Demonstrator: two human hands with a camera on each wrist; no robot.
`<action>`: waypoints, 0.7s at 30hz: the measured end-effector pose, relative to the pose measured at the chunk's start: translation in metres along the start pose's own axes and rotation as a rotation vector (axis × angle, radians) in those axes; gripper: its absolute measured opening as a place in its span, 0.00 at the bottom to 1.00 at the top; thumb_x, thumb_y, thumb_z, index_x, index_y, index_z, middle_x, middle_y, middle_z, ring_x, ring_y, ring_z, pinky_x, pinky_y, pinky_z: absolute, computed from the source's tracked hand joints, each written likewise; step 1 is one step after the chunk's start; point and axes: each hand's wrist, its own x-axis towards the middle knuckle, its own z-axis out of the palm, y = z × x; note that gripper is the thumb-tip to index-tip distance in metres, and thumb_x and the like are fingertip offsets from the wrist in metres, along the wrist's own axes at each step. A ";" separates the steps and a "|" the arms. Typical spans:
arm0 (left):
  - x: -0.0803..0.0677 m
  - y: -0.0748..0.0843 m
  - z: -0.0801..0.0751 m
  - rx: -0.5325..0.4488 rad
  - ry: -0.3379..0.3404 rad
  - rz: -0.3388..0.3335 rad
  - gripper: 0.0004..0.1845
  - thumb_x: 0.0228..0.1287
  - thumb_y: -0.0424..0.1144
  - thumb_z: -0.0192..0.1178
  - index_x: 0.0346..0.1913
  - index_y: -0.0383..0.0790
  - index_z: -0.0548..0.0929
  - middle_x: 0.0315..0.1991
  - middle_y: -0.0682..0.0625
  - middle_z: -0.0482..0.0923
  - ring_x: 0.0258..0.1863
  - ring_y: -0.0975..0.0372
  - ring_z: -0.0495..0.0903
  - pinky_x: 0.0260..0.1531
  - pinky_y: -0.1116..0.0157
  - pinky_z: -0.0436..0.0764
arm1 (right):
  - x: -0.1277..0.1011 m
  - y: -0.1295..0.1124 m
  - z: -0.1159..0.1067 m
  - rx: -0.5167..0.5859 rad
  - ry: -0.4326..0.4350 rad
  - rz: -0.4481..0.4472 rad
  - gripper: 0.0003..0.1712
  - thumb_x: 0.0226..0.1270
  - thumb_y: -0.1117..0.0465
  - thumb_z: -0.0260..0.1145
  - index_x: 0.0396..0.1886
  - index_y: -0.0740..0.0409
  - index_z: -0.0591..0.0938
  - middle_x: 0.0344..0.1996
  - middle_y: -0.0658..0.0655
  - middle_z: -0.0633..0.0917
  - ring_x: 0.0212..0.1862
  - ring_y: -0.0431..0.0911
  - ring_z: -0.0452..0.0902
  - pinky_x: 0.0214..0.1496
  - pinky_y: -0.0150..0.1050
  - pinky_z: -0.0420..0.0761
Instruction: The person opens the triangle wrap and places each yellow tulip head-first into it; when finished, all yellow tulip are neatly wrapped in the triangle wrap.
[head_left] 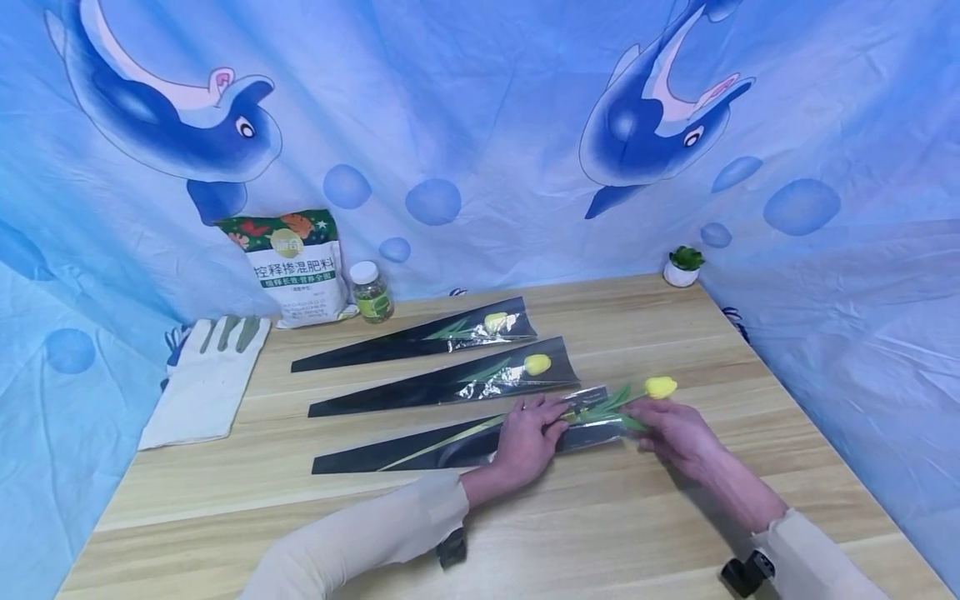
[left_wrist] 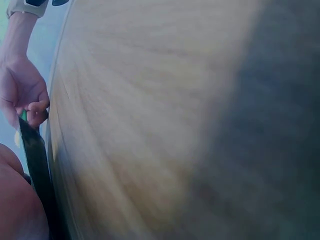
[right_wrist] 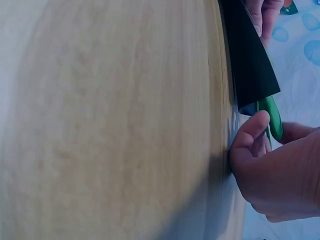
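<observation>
Three long black-and-clear flower sleeves lie side by side on the wooden table (head_left: 675, 500), their narrow tips pointing left and their wide mouths to the right. The far sleeve (head_left: 420, 340) and the middle sleeve (head_left: 450, 385) each already hold a yellow tulip, bloom just inside the mouth.

The near sleeve (head_left: 450, 450) is the one being worked. The left hand (head_left: 525, 442) lies over its wide end, fingers curved down onto the film — apparently to pin it flat so it cannot slide. The right hand (head_left: 675, 433), just right of the mouth, pinches the green leaves and stem of a third yellow tulip (head_left: 660, 387) between thumb and curled fingers (right_wrist: 250, 137); the bloom sits outside the sleeve, past the mouth, while the pale stem runs leftward inside it.

Holding by the stem rather than the bloom likely spares the petals.

Along the far left edge stand a fertilizer bag (head_left: 296, 267) and a small jar (head_left: 371, 292), with white gloves (head_left: 210, 375) lying left — and a tiny potted plant (head_left: 682, 265) at the far right.
</observation>
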 end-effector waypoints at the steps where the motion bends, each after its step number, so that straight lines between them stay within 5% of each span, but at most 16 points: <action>1: 0.000 0.000 0.000 0.004 0.000 -0.002 0.16 0.63 0.36 0.68 0.55 0.40 0.86 0.56 0.47 0.82 0.61 0.47 0.77 0.67 0.45 0.65 | 0.000 0.000 0.000 -0.030 0.005 0.000 0.12 0.71 0.68 0.64 0.51 0.65 0.83 0.39 0.57 0.84 0.32 0.42 0.80 0.33 0.33 0.84; 8: 0.001 0.000 0.000 0.023 -0.005 -0.002 0.15 0.63 0.36 0.69 0.53 0.40 0.87 0.54 0.49 0.83 0.61 0.48 0.77 0.66 0.45 0.67 | 0.002 -0.002 -0.002 -0.181 -0.032 0.011 0.27 0.69 0.65 0.67 0.62 0.77 0.73 0.38 0.57 0.84 0.29 0.41 0.80 0.33 0.34 0.85; 21: 0.001 0.000 -0.001 0.022 -0.025 -0.023 0.16 0.64 0.37 0.68 0.54 0.42 0.87 0.55 0.50 0.83 0.62 0.49 0.76 0.67 0.46 0.65 | -0.002 -0.004 -0.011 -0.317 -0.161 -0.040 0.31 0.71 0.67 0.64 0.64 0.84 0.65 0.42 0.60 0.85 0.37 0.46 0.84 0.40 0.40 0.86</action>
